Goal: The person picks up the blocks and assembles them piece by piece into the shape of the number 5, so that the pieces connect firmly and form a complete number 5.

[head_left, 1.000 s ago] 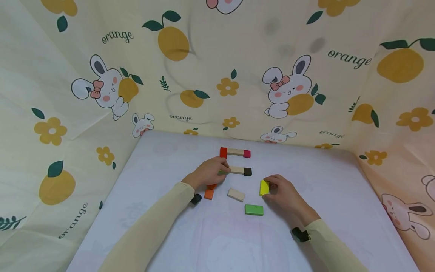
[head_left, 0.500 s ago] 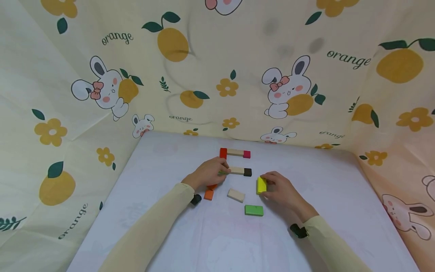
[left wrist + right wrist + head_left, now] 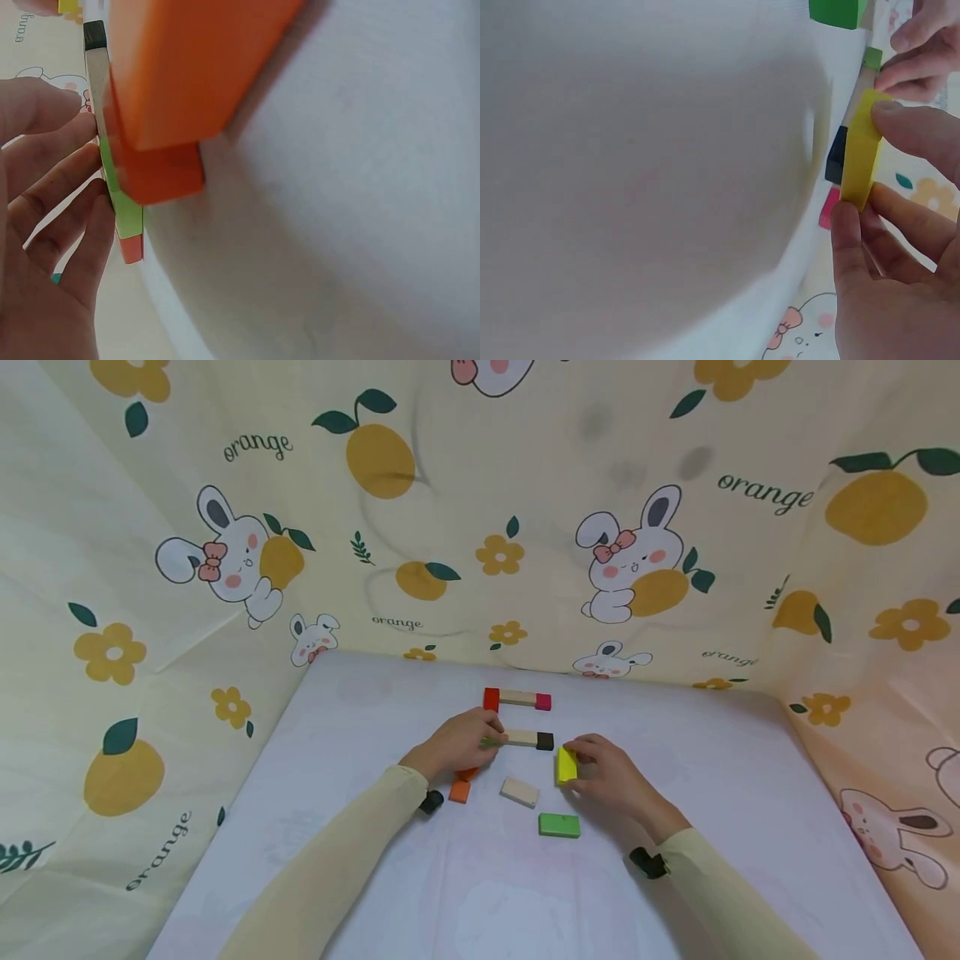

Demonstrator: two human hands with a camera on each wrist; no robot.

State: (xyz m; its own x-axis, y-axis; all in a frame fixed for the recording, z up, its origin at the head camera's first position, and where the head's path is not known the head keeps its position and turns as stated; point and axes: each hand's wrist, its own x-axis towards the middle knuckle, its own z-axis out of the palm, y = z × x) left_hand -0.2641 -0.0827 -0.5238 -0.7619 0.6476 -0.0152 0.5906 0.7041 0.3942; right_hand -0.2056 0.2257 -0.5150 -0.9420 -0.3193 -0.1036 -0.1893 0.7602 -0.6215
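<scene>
While cloth (image 3: 457, 477) reads "orange", yellow block (image 3: 566, 767) pinched

Soft, diffuse light, faint shadows

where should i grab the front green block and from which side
Probably across its long sides, toward the right end, coming from above on the near right. The front green block lies flat, its long sides running roughly left to right, and the loose wood block sits close to its far left corner.
</scene>
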